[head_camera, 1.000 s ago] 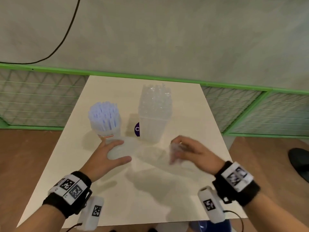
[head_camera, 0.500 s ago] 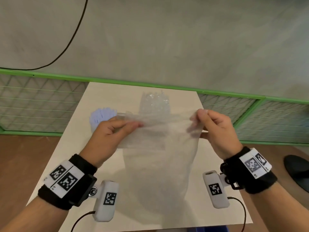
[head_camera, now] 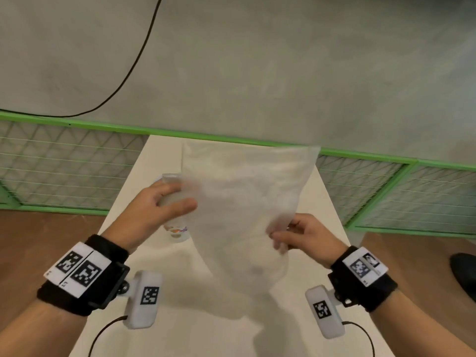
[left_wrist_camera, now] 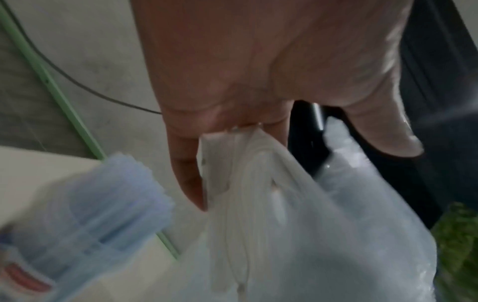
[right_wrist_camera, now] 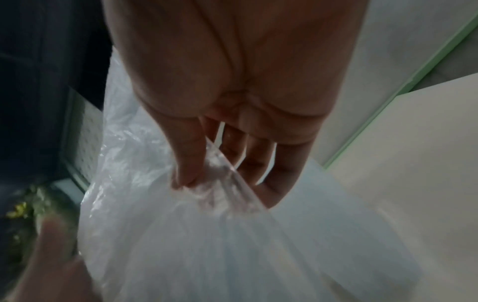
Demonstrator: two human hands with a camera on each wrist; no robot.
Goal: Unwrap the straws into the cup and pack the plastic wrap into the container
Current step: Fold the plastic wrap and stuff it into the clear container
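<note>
A large translucent plastic wrap (head_camera: 244, 202) hangs spread in the air above the table. My left hand (head_camera: 183, 195) grips its left edge, bunched into folds (left_wrist_camera: 245, 183) between curled fingers (left_wrist_camera: 186, 173) and thumb. My right hand (head_camera: 282, 233) pinches the wrap's right side lower down, with thumb and fingers (right_wrist_camera: 186, 163) closed on crumpled film (right_wrist_camera: 207, 224). Behind my left hand only the base of the clear cup (head_camera: 177, 231) shows. Pale blue straws (left_wrist_camera: 103, 194) stand in it. The wrap hides the container.
The cream table (head_camera: 206, 331) ends at a green-framed mesh fence (head_camera: 64, 171) on the far and right sides. A black cable (head_camera: 134, 60) runs over the grey floor beyond. A dark round object (head_camera: 463, 271) lies on the wooden floor to the right.
Both hands lifted the wrap off the table and stretched it out. Since then my right hand has dropped lower and nearer, my left has bunched its edge, and the free upper part stands up.
</note>
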